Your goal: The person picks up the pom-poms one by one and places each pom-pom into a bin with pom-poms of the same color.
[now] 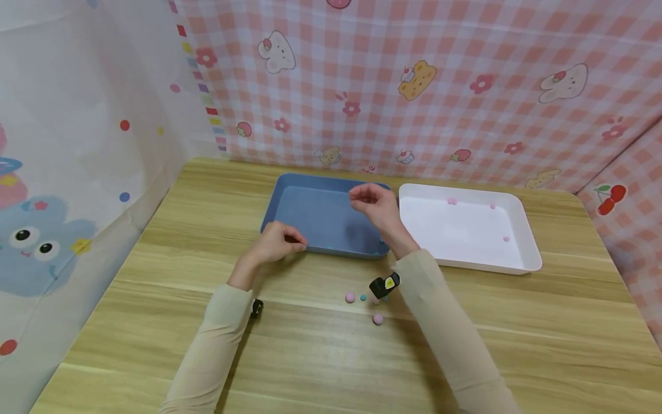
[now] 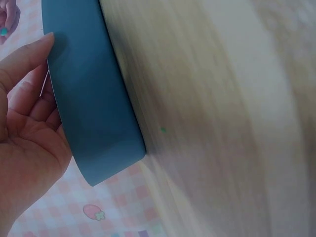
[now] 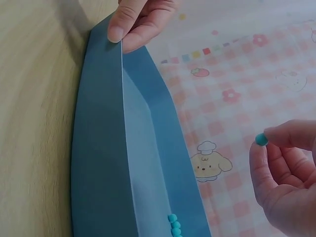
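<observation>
Left hand (image 1: 279, 241) on the shallow blue rectangular tray (image 1: 320, 210), right hand (image 1: 380, 208) on a small round turquoise bead (image 3: 261, 139)!
Left thumb and fingers pinch the near rim, some hidden behind; over the tray, right fingertips pinch the bead, lost in the head view; below that hand, more turquoise beads (image 3: 176, 224), cut off by the frame.

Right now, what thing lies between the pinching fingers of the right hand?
A small turquoise ball; the right hand pinches it, as the right wrist view shows.

Head cam looks forward and down over the table (image 1: 305, 368); wrist cams (image 1: 385, 285) sit close, both catching the blue tray (image 1: 315, 213).
</observation>
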### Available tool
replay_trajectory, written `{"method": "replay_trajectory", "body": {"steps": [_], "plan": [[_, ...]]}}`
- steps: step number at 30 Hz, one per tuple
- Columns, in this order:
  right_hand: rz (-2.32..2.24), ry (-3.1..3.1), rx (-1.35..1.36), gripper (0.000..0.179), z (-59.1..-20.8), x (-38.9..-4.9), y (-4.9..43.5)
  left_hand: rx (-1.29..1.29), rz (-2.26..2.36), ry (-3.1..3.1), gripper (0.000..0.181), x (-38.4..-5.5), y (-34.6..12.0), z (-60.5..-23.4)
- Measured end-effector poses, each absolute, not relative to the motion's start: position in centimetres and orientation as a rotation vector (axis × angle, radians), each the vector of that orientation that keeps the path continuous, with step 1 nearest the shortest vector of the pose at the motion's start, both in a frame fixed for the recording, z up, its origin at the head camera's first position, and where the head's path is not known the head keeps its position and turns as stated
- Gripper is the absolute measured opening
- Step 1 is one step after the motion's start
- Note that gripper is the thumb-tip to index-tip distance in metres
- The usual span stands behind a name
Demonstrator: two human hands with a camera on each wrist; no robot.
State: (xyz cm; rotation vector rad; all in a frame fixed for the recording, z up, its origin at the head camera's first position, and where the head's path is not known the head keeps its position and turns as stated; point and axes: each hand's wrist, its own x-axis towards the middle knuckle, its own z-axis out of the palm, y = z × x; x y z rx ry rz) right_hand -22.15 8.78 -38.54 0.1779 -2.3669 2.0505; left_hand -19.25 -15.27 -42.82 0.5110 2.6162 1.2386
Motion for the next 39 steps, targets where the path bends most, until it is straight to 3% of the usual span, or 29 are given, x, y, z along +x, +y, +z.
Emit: {"method": "replay_trajectory", "body": {"steps": [23, 39], "plan": [[2.047, -2.378, 0.049, 0.018, -38.9, -23.6, 7.8, 0.52, 1.25, 2.619, 0.007, -19.1, -15.2, -42.6], [2.041, -2.401, 0.12, 0.017, -38.1, -21.3, 9.3, 0.515, 1.236, 2.629, 0.007, -19.0, -15.2, -42.6]]}}
